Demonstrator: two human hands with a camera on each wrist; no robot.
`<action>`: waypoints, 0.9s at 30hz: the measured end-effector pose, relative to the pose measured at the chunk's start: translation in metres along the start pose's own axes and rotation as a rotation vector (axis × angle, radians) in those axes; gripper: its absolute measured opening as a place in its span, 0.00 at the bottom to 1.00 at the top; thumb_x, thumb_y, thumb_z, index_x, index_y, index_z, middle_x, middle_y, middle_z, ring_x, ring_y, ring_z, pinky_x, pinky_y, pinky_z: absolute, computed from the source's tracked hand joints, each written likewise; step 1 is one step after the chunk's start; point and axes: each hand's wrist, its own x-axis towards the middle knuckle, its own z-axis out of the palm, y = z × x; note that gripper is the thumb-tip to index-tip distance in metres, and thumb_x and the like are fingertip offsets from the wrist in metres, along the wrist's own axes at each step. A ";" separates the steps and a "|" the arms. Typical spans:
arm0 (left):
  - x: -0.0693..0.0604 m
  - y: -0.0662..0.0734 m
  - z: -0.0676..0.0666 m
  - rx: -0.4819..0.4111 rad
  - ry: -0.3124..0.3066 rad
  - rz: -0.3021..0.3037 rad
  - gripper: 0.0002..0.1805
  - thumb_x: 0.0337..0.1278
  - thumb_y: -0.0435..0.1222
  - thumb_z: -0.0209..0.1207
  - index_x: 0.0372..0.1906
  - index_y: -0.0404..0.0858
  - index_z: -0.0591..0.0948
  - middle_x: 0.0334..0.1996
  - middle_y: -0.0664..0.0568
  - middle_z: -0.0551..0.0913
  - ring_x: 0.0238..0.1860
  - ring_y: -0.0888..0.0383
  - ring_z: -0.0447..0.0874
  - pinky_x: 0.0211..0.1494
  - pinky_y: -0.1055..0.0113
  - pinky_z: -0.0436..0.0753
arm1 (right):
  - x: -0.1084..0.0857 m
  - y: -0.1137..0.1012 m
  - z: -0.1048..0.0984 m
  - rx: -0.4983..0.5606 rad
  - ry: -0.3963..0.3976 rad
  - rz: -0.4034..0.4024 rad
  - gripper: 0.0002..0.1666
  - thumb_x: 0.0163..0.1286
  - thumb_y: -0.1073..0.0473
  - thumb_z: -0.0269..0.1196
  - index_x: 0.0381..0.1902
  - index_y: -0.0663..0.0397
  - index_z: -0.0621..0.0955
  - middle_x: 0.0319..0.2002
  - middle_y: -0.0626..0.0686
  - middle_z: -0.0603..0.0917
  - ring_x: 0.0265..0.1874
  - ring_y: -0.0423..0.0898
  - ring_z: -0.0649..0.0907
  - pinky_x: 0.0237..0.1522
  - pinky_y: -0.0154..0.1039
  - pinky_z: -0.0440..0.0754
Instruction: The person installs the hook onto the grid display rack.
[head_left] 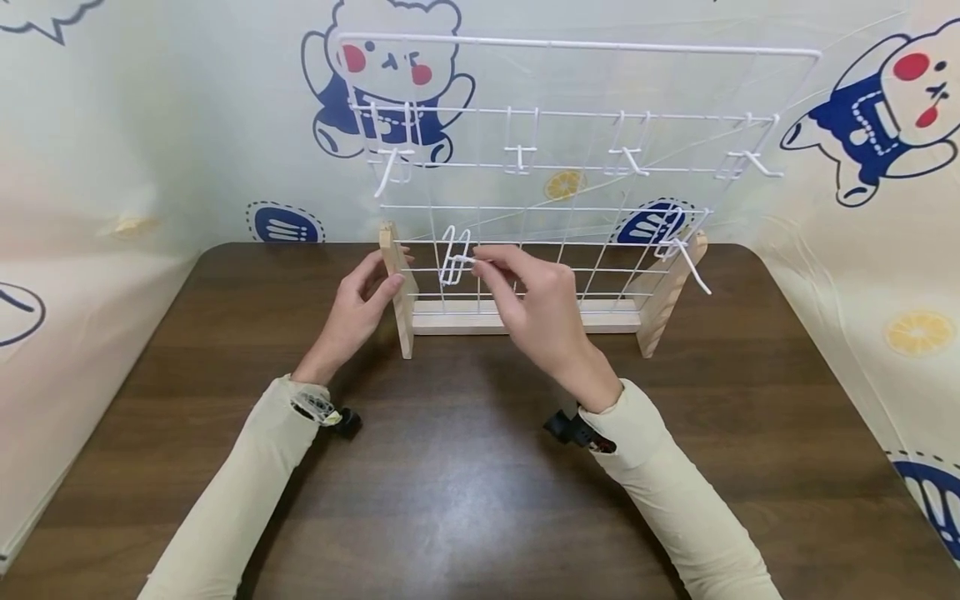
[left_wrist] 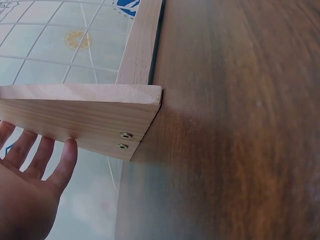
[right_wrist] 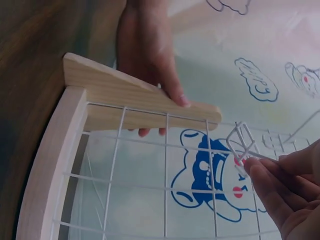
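A white wire grid rack (head_left: 600,207) stands on wooden end pieces joined by a wooden bar. My left hand (head_left: 362,296) grips the left wooden end piece (head_left: 397,292), its thumb on one side and fingertips on the other in the right wrist view. Between the thumb and fingers of my right hand (head_left: 543,312), a white wire hook (head_left: 454,258) is pinched by its prong. The hook's looped back faces the lower left of the grid; whether it touches the wires I cannot tell. In the right wrist view the same hook (right_wrist: 241,142) is tilted before the grid.
Several white hooks, such as one at the upper left (head_left: 388,162), hang along an upper wire. Another hook (head_left: 686,250) hangs lower at the right. A brown wooden table (head_left: 435,467) lies beneath, with a printed cloth (head_left: 187,125) behind.
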 end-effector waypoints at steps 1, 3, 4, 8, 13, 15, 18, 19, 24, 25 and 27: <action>0.000 0.000 0.000 -0.002 0.000 0.000 0.23 0.73 0.35 0.54 0.68 0.32 0.71 0.63 0.36 0.74 0.62 0.44 0.73 0.61 0.64 0.76 | 0.001 0.001 -0.001 0.013 0.016 0.009 0.08 0.67 0.70 0.65 0.43 0.66 0.85 0.36 0.57 0.89 0.32 0.43 0.87 0.37 0.35 0.84; 0.000 -0.002 0.001 -0.007 0.001 0.000 0.22 0.73 0.35 0.54 0.67 0.34 0.72 0.63 0.35 0.74 0.62 0.43 0.73 0.61 0.64 0.76 | 0.002 0.002 -0.003 0.034 0.041 0.018 0.08 0.67 0.71 0.65 0.44 0.67 0.86 0.38 0.58 0.89 0.36 0.44 0.88 0.40 0.34 0.85; 0.000 -0.002 0.001 -0.013 0.002 0.003 0.22 0.73 0.35 0.54 0.67 0.34 0.72 0.62 0.35 0.74 0.62 0.43 0.73 0.61 0.63 0.76 | 0.003 0.002 -0.004 0.037 0.054 0.018 0.09 0.67 0.71 0.65 0.44 0.67 0.86 0.38 0.58 0.89 0.36 0.44 0.89 0.41 0.34 0.85; 0.000 -0.003 0.002 -0.021 0.001 0.008 0.22 0.73 0.34 0.54 0.67 0.33 0.72 0.62 0.34 0.74 0.62 0.45 0.74 0.61 0.64 0.76 | 0.006 0.002 -0.004 0.043 0.086 -0.001 0.08 0.67 0.70 0.65 0.43 0.67 0.86 0.38 0.58 0.90 0.37 0.44 0.89 0.40 0.35 0.85; 0.000 -0.004 0.002 -0.037 0.011 0.022 0.22 0.73 0.33 0.53 0.67 0.32 0.72 0.62 0.35 0.75 0.61 0.45 0.74 0.61 0.66 0.76 | 0.011 0.001 -0.001 0.041 0.109 -0.017 0.09 0.69 0.69 0.64 0.43 0.69 0.86 0.37 0.59 0.90 0.35 0.46 0.89 0.36 0.34 0.85; 0.001 -0.004 0.003 -0.052 0.013 0.031 0.21 0.72 0.32 0.53 0.66 0.31 0.72 0.61 0.36 0.76 0.61 0.43 0.74 0.62 0.64 0.76 | 0.014 0.001 0.000 0.022 0.130 -0.025 0.09 0.69 0.69 0.63 0.44 0.69 0.86 0.37 0.59 0.90 0.35 0.46 0.89 0.36 0.36 0.86; 0.001 -0.004 0.003 -0.050 0.012 0.033 0.21 0.72 0.32 0.53 0.66 0.32 0.73 0.62 0.36 0.76 0.62 0.42 0.74 0.62 0.63 0.76 | 0.017 0.002 0.001 -0.057 0.169 -0.052 0.09 0.69 0.69 0.64 0.44 0.70 0.86 0.36 0.60 0.89 0.30 0.46 0.88 0.33 0.38 0.85; 0.001 -0.003 0.003 -0.045 0.010 0.031 0.21 0.72 0.33 0.54 0.66 0.32 0.72 0.62 0.36 0.75 0.62 0.43 0.74 0.62 0.63 0.76 | 0.019 0.002 0.001 -0.098 0.175 -0.068 0.09 0.69 0.69 0.64 0.44 0.70 0.85 0.36 0.60 0.89 0.29 0.47 0.88 0.33 0.39 0.85; -0.001 -0.003 0.002 -0.026 0.013 0.015 0.22 0.72 0.33 0.54 0.67 0.33 0.72 0.62 0.35 0.75 0.60 0.50 0.75 0.62 0.61 0.76 | 0.021 -0.003 0.010 -0.340 0.137 -0.168 0.10 0.72 0.69 0.59 0.46 0.69 0.84 0.33 0.61 0.88 0.28 0.52 0.86 0.32 0.45 0.85; -0.001 -0.003 0.002 -0.025 0.015 0.015 0.21 0.72 0.33 0.54 0.66 0.33 0.72 0.62 0.35 0.75 0.60 0.52 0.75 0.62 0.61 0.76 | 0.021 -0.004 0.012 -0.374 0.127 -0.180 0.11 0.73 0.68 0.58 0.47 0.69 0.83 0.32 0.60 0.88 0.29 0.53 0.87 0.31 0.45 0.86; -0.001 -0.002 0.002 -0.027 0.016 0.018 0.21 0.72 0.33 0.54 0.66 0.32 0.72 0.62 0.34 0.75 0.59 0.54 0.75 0.61 0.61 0.76 | 0.020 -0.006 0.015 -0.407 0.108 -0.180 0.13 0.73 0.68 0.57 0.51 0.68 0.82 0.29 0.59 0.87 0.26 0.53 0.85 0.26 0.45 0.84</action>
